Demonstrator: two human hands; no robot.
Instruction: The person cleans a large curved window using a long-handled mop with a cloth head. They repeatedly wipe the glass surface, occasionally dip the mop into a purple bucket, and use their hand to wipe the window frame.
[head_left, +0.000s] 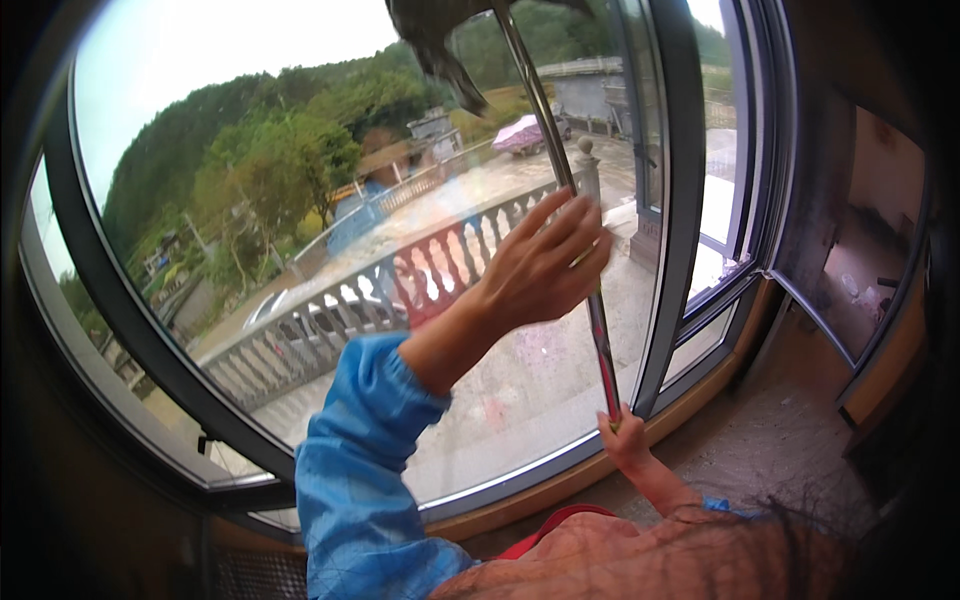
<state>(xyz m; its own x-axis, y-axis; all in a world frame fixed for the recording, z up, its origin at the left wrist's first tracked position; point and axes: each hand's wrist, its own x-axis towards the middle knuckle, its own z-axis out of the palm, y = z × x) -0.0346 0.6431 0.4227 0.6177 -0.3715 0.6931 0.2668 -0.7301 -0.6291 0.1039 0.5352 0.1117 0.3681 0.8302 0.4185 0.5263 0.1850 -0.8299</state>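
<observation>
A long shiny metal pole (534, 90) runs from the top of the view down to the lower right, in front of a large window pane (510, 375). At its upper end hangs a dark, floppy cloth-like head (442, 45), partly cut off by the picture's edge. My left hand (551, 259), below a blue sleeve, wraps round the middle of the pole. Lower down, my right hand (624, 435) grips the pole near its bottom end, beside the window's lower frame.
Dark window frames (675, 187) stand left and right of the pane. A wooden sill (540, 491) runs beneath it. At the right are a curved metal bar (814, 319) and a wet-looking floor (780, 420). Outside stands a stone balustrade (352, 322).
</observation>
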